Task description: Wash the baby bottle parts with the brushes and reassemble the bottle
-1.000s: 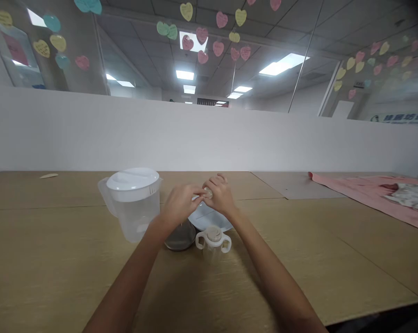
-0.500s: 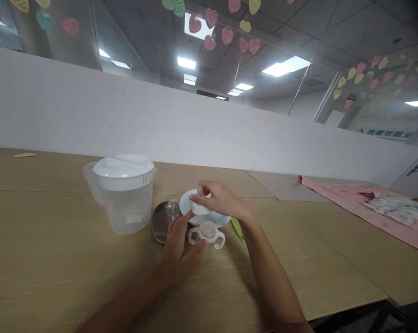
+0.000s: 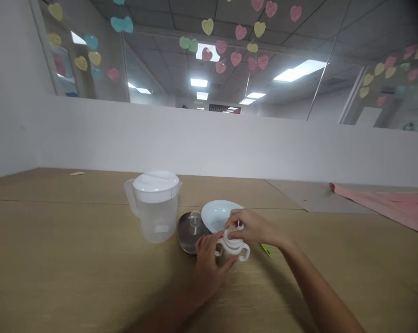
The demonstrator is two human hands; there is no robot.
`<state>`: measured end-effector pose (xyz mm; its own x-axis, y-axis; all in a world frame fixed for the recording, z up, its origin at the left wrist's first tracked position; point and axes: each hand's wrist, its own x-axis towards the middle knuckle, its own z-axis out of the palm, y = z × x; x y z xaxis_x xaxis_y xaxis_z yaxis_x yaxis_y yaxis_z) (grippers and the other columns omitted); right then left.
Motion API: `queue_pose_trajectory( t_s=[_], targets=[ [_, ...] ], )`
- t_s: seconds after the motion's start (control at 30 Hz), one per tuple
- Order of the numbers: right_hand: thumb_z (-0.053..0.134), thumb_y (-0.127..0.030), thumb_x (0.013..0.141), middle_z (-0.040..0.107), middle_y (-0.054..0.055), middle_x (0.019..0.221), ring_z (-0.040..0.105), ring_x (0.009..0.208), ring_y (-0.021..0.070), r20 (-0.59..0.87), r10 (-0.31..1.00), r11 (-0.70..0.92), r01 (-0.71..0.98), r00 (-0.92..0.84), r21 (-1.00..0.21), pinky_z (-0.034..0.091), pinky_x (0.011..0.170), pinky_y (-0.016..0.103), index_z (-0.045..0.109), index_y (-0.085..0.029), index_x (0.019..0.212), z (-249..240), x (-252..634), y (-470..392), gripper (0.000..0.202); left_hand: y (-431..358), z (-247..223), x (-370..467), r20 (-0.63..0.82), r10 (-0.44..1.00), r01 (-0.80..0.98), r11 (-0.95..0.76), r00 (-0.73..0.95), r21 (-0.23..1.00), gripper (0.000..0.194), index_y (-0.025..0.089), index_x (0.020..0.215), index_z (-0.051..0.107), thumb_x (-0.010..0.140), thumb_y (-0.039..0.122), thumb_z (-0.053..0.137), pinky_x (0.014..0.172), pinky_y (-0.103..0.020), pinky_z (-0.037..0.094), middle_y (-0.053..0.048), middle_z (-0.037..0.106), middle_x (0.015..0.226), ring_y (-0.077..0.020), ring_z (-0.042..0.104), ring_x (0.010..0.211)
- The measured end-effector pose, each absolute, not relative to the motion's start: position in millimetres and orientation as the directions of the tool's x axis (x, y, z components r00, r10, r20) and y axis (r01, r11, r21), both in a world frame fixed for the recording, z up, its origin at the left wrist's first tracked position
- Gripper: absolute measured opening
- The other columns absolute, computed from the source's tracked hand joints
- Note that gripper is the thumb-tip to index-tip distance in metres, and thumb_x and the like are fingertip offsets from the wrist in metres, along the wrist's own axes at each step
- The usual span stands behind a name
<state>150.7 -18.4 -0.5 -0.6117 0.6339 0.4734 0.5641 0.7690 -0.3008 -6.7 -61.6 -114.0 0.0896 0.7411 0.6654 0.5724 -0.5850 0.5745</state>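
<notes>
A baby bottle with two white curved handles point(image 3: 244, 252) stands upright on the table in front of me. My left hand point(image 3: 209, 262) is closed around the bottle's left side, thumb in front. From above, my right hand point(image 3: 252, 225) grips a white nipple collar point(image 3: 231, 235), which sits at the bottle's mouth. Its fingers partly hide the collar and the teat. Just behind the bottle is a pale blue-white bowl point(image 3: 212, 212). To the left lies a dark metal tray point(image 3: 186, 236) with a clear dome cap point(image 3: 195, 219) on it.
A lidded clear pitcher point(image 3: 159, 215) stands left of the tray. A green handle point(image 3: 266, 250) sticks out right of the bowl, under my right wrist. Pink cloth point(image 3: 385, 203) lies at the far right. A white wall point(image 3: 195, 143) borders the table's back.
My right hand has brought the white collar down from above the bowl onto the bottle's mouth. My left hand has closed in around the bottle. The view has turned left.
</notes>
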Motion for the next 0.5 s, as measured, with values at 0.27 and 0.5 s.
queue_pose_trajectory(
  t_s=[0.27, 0.5],
  targets=[
    [0.063, -0.032, 0.074, 0.063, 0.005, 0.084, 0.059, 0.081, 0.0185, 0.625, 0.680, 0.731, 0.424, -0.384, -0.535, 0.047, 0.075, 0.032, 0.064, -0.022, 0.095, -39, 162, -27, 0.023, -65, -104, -11, 0.611, 0.774, 0.592, -0.573, 0.163, 0.567, 0.051, 0.022, 0.121, 0.047, 0.076, 0.042, 0.062, 0.093, -0.043, 0.034, -0.008, 0.059, 0.113, -0.0235, 0.053, 0.103],
    [0.058, -0.043, 0.076, 0.065, 0.009, 0.092, 0.059, 0.084, 0.0219, 0.818, 0.524, 0.779, 0.524, -0.239, -0.346, 0.046, 0.077, 0.037, 0.057, -0.019, 0.099, -93, 155, -23, 0.034, -56, -104, -15, 0.651, 0.730, 0.580, -0.628, 0.207, 0.519, 0.046, 0.023, 0.120, 0.047, 0.079, 0.041, 0.058, 0.092, -0.042, 0.036, -0.008, 0.060, 0.111, -0.0245, 0.053, 0.103]
  ],
)
